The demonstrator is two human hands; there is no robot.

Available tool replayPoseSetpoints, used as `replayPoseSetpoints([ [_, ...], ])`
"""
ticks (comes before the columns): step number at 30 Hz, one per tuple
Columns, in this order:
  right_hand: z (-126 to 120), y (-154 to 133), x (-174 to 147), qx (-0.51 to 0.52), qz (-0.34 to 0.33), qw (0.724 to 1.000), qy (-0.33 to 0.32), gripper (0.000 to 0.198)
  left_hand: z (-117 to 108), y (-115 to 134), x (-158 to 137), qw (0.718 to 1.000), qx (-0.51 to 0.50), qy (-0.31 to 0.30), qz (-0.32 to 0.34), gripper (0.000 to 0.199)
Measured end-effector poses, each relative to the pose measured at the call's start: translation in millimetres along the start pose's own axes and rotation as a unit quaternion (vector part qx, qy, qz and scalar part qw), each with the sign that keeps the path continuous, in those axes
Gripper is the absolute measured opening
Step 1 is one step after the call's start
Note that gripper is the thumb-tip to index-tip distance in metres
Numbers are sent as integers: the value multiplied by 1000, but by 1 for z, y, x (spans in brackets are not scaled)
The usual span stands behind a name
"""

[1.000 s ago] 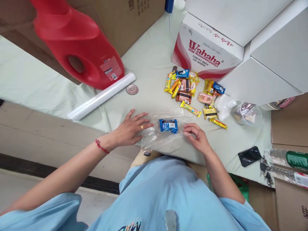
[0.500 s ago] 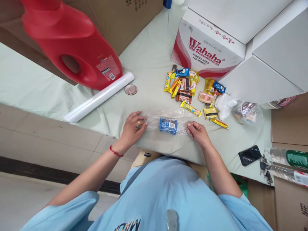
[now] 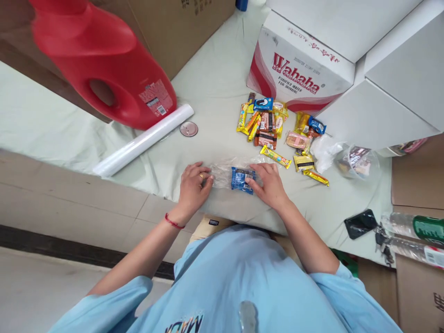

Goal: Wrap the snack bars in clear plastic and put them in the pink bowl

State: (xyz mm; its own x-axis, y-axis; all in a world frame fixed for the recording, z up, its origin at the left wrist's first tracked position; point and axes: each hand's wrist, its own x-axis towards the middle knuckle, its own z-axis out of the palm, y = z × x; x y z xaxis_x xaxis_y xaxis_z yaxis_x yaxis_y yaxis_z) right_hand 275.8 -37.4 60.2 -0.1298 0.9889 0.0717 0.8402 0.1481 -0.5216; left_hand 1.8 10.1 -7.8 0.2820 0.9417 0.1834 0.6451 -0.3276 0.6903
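A blue snack packet (image 3: pixel 239 179) lies near the table's front edge, with a crinkled clear plastic bag (image 3: pixel 222 173) about it. Whether the packet is inside or beneath a layer of the plastic is hard to see. At the bag's left end, my left hand (image 3: pixel 196 182) has its fingers curled and closed on the plastic. My right hand (image 3: pixel 269 184) is closed on the right end of the packet, thumb on its near side and fingers at its far side. Just beyond lies a yellow snack bar (image 3: pixel 275 156).
Two piles of wrapped snacks (image 3: pixel 265 121) lie before a Wahaha carton (image 3: pixel 294 69). Leftward are a round disc (image 3: pixel 188 129), a clear plastic roll (image 3: pixel 145 139) and a big red jug (image 3: pixel 121 69). To the right stand a plastic tub (image 3: pixel 357 162), a phone (image 3: pixel 360 224) and bottles (image 3: pixel 402 224).
My right hand has moved left from the plastic's right end onto the blue packet. My left hand stays at the left end, shifted slightly. The packet has barely moved.
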Motion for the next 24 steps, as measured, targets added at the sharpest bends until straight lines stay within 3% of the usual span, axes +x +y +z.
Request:
replayPoseSetpoints([
  [2, 8, 5, 13, 18, 12, 999, -40, 42, 0, 1, 0, 1000, -2, 3, 2, 26],
  [7, 16, 13, 28, 91, 4, 991, -95, 15, 3, 2, -1, 999, -3, 30, -12, 20],
  [9, 16, 11, 26, 104, 4, 990, -96, 13, -1, 2, -5, 996, 11, 70, -46, 20],
  [11, 16, 8, 24, 105, 8, 990, -97, 16, -9, 4, -14, 988, 26, 131, -75, 33],
  [14, 16, 6, 24, 91, 13, 991, -96, 18, -23, 16, -34, 975, 54, 212, -37, 45],
  [16, 16, 5, 25, 83, 6, 991, -101, 20, -26, 30, -47, 978, 69, 183, 66, 45],
  [18, 17, 5, 26, 79, -2, 992, -103, 21, -19, 47, -52, 978, 71, 85, 175, 49],
  [19, 17, 5, 26, 77, -4, 992, -102, 21, -12, 56, -51, 977, 75, 42, 197, 51],
  [21, 17, 7, 26, 82, -7, 991, -103, 21, 4, 69, -42, 976, 91, -9, 196, 54],
  [24, 14, 15, 25, 96, 3, 990, -105, 21, 24, 77, -24, 979, 112, -34, 166, 49],
])
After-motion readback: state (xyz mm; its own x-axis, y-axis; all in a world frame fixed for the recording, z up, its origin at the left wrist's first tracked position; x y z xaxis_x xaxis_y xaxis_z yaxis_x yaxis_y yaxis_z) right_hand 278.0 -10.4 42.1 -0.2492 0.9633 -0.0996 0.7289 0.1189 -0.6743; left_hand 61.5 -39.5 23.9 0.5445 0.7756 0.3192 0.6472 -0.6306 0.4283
